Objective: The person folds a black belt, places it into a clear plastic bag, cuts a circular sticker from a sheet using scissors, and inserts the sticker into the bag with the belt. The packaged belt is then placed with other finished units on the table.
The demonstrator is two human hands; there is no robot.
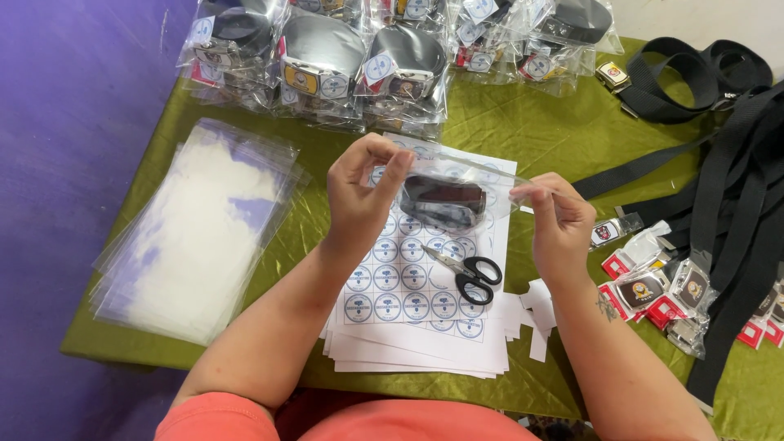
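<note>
My left hand (362, 193) and my right hand (558, 219) hold a clear plastic bag (457, 192) between them above the table, each pinching one end of its top edge. Inside the bag sits a rolled black belt (441, 201) with a buckle. Right under the bag lies a stack of white sheets of round blue stickers (408, 294), and black-handled scissors (467, 273) rest on those sheets.
A pile of empty clear bags (196, 229) lies at the left on the green tablecloth (531, 122). Several bagged belts (359, 57) are stacked at the back. Loose black belts (719, 163) and buckles (661, 290) lie at the right. White paper scraps (535, 314) sit beside the sheets.
</note>
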